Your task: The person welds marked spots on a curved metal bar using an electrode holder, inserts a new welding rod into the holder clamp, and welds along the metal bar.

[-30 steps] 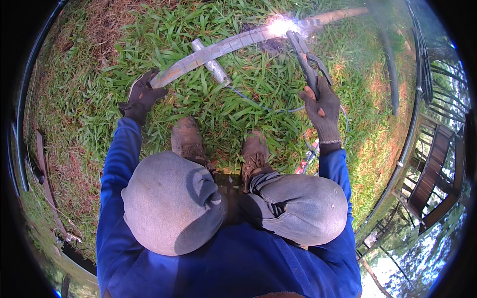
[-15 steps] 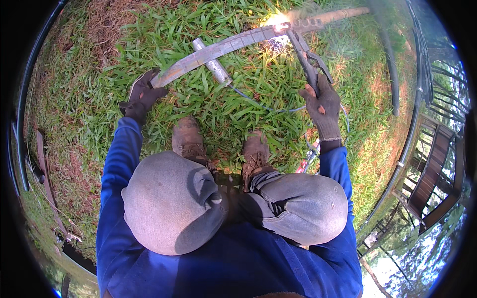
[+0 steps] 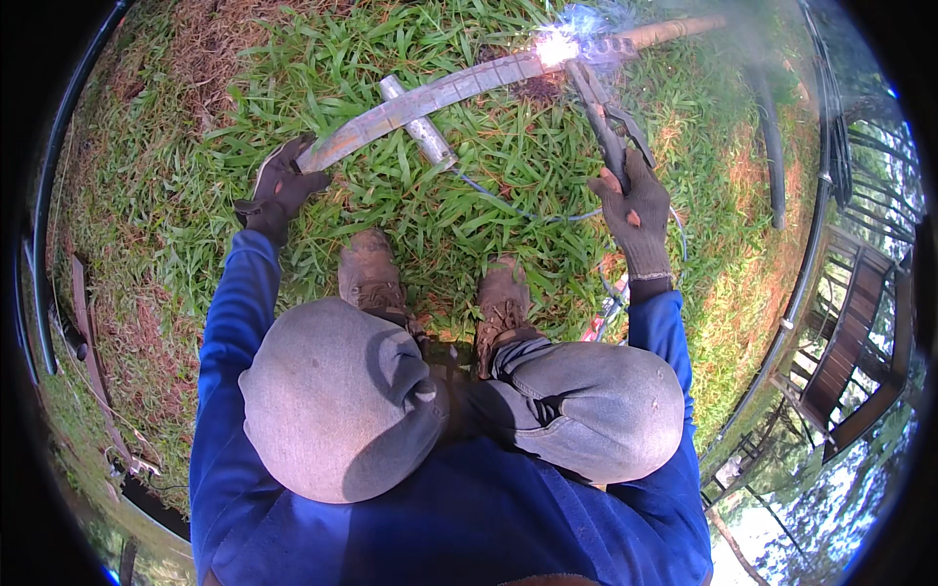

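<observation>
My left hand (image 3: 281, 188), in a dark glove, grips the near left end of a long grey metal bar (image 3: 430, 98) with cross marks along it. Beneath the bar, a short silver pipe (image 3: 428, 141) lies crosswise on the grass. In my gloved right hand (image 3: 637, 217) is a dark welding electrode holder (image 3: 604, 127), its tip up at the bar's far right part. A bright white-blue welding arc (image 3: 557, 49) glows there and hides the contact point. Smoke drifts off to the right of it.
A brown rod or stick (image 3: 679, 29) extends beyond the bar's far end. A thin blue cable (image 3: 508, 205) runs through the grass from the pipe. My boots (image 3: 503, 293) stand close by. A dark pipe (image 3: 767, 146) lies at the right, a rusty strip (image 3: 88, 342) at the left.
The glow at the bar has turned from yellow-orange to a brighter white-blue, with more smoke around it. Both hands have stayed almost where they were.
</observation>
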